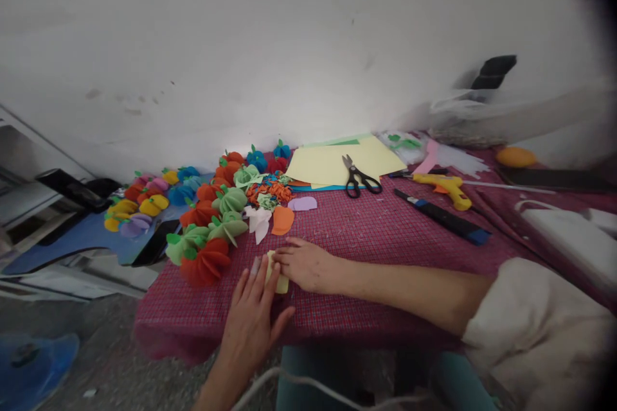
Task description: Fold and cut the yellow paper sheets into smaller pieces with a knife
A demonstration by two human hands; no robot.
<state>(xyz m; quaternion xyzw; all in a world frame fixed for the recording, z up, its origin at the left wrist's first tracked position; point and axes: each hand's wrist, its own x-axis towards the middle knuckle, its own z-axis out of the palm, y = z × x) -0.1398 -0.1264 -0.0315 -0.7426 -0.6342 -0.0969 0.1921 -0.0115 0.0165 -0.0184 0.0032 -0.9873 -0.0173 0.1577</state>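
— Hands: where do they lie?

— Both are palm-down on the tabletop (385, 231), which has a red checked cloth. The left hand (253, 311) is flat, its fingers (255, 273) stretched and slightly apart, tips on a pale yellow paper piece (282, 284). The right hand (308, 264) reaches in from the right, fingers (285, 255) together, resting on the same piece. Neither hand clamps it.

— And around the fingers?

— Just beyond them lie an orange cutout (282, 219) and a white cutout (259, 221). To their left are folded paper balls (205, 263). Well beyond, to the right, scissors (359, 178) lie on yellow sheets (328, 164), with a glue gun (446, 186) near.
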